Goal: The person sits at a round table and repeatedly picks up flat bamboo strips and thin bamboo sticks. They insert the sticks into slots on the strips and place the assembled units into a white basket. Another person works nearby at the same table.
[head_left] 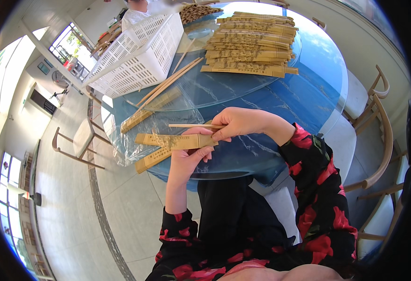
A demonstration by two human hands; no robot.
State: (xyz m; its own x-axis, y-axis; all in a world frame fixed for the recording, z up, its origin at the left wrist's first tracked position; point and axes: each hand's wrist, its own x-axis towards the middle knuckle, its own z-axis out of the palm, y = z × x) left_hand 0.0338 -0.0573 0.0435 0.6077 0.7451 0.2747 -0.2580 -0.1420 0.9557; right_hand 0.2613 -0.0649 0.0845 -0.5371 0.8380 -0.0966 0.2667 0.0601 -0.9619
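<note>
My left hand (186, 159) grips a tan paper chopstick sleeve (168, 140), held flat over the near edge of the blue round table (308, 98). My right hand (240, 122) pinches a pair of wooden chopsticks (191, 126) just above the sleeve, their tips pointing left. Both hands touch at the sleeve's right end. Another paper sleeve (153, 159) lies on a clear plastic bag (126, 145) below my left hand.
A white slotted plastic basket (137, 54) stands on the glass turntable (224, 89) at the back left, loose chopsticks (168, 82) beside it. Several filled sleeves (250, 44) are piled at the back. Wooden chairs (379, 136) ring the table. A person sits across.
</note>
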